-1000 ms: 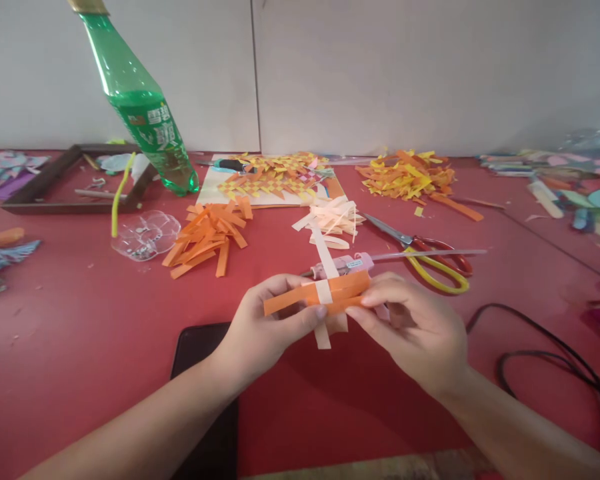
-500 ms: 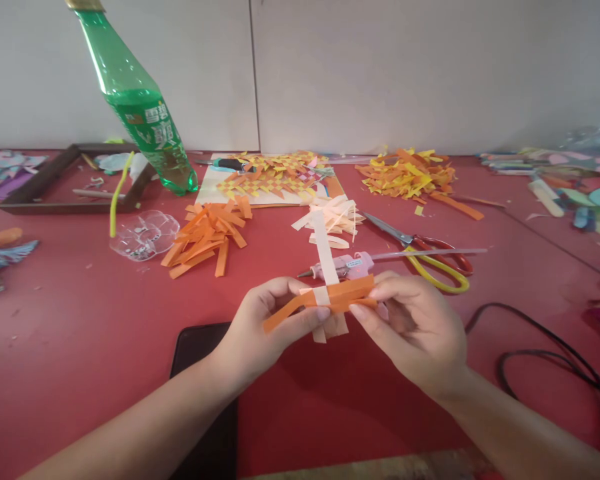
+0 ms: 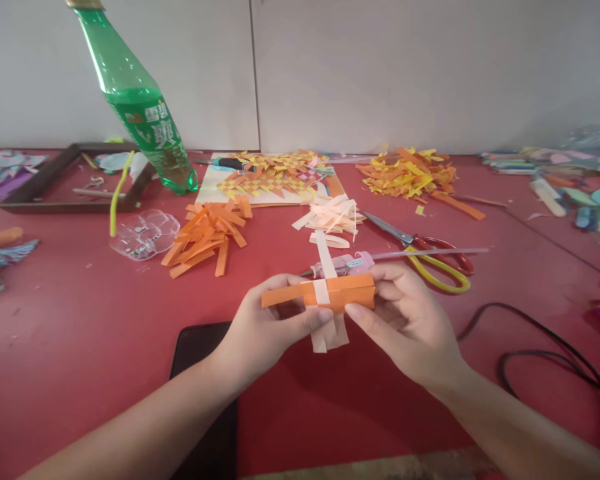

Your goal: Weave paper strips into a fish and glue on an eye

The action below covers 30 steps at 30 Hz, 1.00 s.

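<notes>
The left hand (image 3: 267, 323) and right hand (image 3: 420, 327) pinch flat orange strips (image 3: 354, 291), crossed by a pale paper band (image 3: 326, 257), above the smooth red table (image 3: 105, 347); beyond lie a tangled orange heap (image 3: 207, 233) and metal-bladed scissors (image 3: 405, 238).

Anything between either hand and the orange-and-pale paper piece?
Nothing visible. The left hand and right hand both hold the paper piece directly. The pink tool lies on the table beyond it, not between.
</notes>
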Motion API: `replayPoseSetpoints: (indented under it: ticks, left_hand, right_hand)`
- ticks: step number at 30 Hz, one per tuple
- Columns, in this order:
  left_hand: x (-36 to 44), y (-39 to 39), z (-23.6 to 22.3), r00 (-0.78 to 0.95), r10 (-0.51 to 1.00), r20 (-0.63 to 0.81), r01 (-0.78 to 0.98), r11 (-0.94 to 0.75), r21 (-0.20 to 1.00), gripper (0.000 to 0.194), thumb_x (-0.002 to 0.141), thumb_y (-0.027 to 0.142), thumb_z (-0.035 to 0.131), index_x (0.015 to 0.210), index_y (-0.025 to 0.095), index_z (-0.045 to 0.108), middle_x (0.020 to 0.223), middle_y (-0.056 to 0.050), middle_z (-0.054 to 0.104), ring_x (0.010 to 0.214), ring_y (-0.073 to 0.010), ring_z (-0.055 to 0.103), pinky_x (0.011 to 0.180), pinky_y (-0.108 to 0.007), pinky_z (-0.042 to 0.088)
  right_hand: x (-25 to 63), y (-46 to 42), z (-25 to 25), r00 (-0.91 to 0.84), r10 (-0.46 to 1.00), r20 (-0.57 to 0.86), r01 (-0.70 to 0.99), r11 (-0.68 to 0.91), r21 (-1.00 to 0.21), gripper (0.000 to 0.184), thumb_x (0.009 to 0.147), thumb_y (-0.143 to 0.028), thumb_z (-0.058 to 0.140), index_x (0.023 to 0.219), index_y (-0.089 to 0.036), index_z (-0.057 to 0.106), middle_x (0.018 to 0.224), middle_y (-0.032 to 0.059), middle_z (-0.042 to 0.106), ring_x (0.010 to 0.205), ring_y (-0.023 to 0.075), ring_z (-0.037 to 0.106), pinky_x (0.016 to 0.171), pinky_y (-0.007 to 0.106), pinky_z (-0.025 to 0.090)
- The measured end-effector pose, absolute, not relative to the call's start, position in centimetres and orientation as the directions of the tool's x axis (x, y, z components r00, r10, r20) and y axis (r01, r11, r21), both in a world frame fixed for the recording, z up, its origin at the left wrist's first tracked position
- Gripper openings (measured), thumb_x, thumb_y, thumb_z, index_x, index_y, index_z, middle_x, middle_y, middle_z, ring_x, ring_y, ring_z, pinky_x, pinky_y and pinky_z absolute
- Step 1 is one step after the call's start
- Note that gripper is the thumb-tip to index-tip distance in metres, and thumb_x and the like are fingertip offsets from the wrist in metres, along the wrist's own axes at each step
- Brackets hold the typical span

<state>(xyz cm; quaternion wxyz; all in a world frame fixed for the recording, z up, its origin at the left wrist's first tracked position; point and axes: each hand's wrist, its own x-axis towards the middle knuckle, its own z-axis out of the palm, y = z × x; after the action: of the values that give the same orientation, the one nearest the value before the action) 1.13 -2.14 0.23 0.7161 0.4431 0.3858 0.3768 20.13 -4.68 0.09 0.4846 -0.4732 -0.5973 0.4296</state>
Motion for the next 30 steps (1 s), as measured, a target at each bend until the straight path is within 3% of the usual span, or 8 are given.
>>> replayPoseSetpoints:
  ticks: [18,25,30]
  left_hand:
    - [1.24,-2.29,0.46,0.386,0.88,-0.276,-0.247,0.387,0.888,0.025,0.074,0.021,0.078,0.084,0.017,0.056,0.072,0.002,0.067,0.062,-0.0112,0.064,0.065,-0.024,0.05]
    - [1.17,-2.41,0.57,0.42,0.869,-0.261,-0.262,0.391,0.882,0.022,0.076,0.018,0.076,0.082,0.017,0.055,0.07,0.002,0.067,0.061,-0.0112,0.064,0.065,-0.025,0.05]
    - [1.09,-2.37,0.73,0.455,0.85,-0.264,-0.264,0.413,0.872,0.02,0.079,0.019,0.073,0.083,0.017,0.053,0.07,-0.001,0.069,0.062,-0.0158,0.066,0.068,-0.032,0.052]
  right_hand:
    - [20.31,-4.96,-0.02,-0.101,0.982,0.158,0.177,0.174,-0.969,0.02,0.089,-0.021,0.062,0.102,-0.024,0.048,0.088,0.0028,0.072,0.078,0.0157,0.072,0.067,0.025,0.06]
    - [20.33,-5.05,0.01,-0.102,0.982,0.158,0.188,0.175,-0.966,0.02,0.09,-0.018,0.061,0.103,-0.026,0.047,0.089,0.0012,0.072,0.077,0.0131,0.071,0.066,0.021,0.058]
    - [20.19,-5.0,0.12,-0.093,0.983,0.161,0.195,0.177,-0.965,0.021,0.088,-0.018,0.062,0.101,-0.025,0.048,0.085,0.0,0.072,0.074,0.0129,0.071,0.064,0.02,0.058]
